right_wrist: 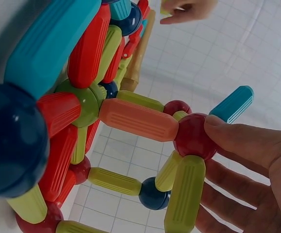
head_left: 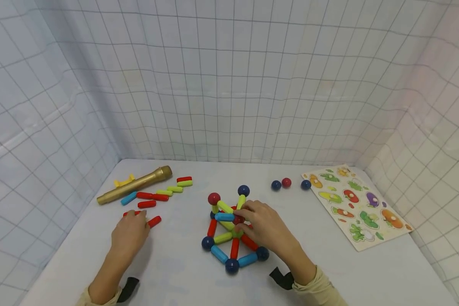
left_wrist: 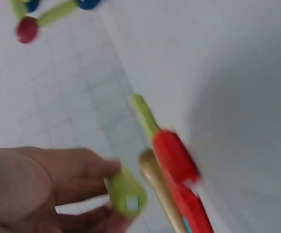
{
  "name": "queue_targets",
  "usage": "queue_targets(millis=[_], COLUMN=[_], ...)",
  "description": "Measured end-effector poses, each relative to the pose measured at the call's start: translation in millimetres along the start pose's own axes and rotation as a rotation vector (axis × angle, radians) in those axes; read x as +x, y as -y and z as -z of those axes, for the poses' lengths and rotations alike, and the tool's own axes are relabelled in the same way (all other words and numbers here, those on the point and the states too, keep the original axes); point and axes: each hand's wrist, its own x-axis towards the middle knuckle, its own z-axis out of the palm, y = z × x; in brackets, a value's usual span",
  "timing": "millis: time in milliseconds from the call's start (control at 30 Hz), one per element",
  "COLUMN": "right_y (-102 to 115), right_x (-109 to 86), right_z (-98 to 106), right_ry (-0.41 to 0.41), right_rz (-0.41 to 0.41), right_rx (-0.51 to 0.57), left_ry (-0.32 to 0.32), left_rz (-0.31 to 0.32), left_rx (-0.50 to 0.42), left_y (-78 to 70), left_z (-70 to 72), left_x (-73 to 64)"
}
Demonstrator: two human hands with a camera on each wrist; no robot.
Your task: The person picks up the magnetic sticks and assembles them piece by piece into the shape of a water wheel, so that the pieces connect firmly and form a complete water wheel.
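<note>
My right hand (head_left: 265, 223) pinches a red ball (right_wrist: 195, 136) at the top of a magnetic stick-and-ball structure, thumb on its near side. From that ball a blue rod (head_left: 225, 217) juts out, and yellow-green rods and an orange-red rod (right_wrist: 139, 120) also meet it. The base has dark blue balls (head_left: 231, 266) joined by blue and red rods, with spokes running to a green ball (right_wrist: 82, 103). On the left, my left hand (head_left: 130, 233) holds a yellow-green rod (left_wrist: 126, 194) between thumb and fingers, hidden in the head view. Red rods (head_left: 154, 221) lie beside that hand.
Several loose red, blue and yellow-green rods (head_left: 147, 204) lie at the left, near a gold microphone-shaped stick (head_left: 134, 186). Loose blue and red balls (head_left: 286, 182) sit at the back right, beside a vegetable picture sheet (head_left: 342, 187). Grid-patterned cloth walls (head_left: 229, 85) surround the table.
</note>
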Motion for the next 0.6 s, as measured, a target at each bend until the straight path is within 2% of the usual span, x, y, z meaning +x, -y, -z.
queue_targets(millis=[67,167,267,400,600], right_y=[0,-1,-1,-1,-1], right_x=[0.3,0.2,0.0,0.3,1.1], right_z=[0,-1,-1,-1,-1], right_ry=[-0.004,-0.012,-0.023,-0.024,-0.018], right_rz=[0.003,0.007,0.012,0.011,0.015], right_rx=[-0.003,-0.006,-0.003,-0.001,0.0], left_ry=[-0.004,0.053,0.098,0.137,0.199], left_rz=[-0.045,-0.08,-0.103,-0.157,-0.223], left_rx=[-0.155,-0.374,-0.526,-0.642,-0.709], left_y=[-11.5,-33.2,-54.0,-75.4,-92.1], left_z=[3.4,4.4,3.0,1.9,-3.8], left_x=[-2.8,-6.2,-9.1,-10.5,-7.5])
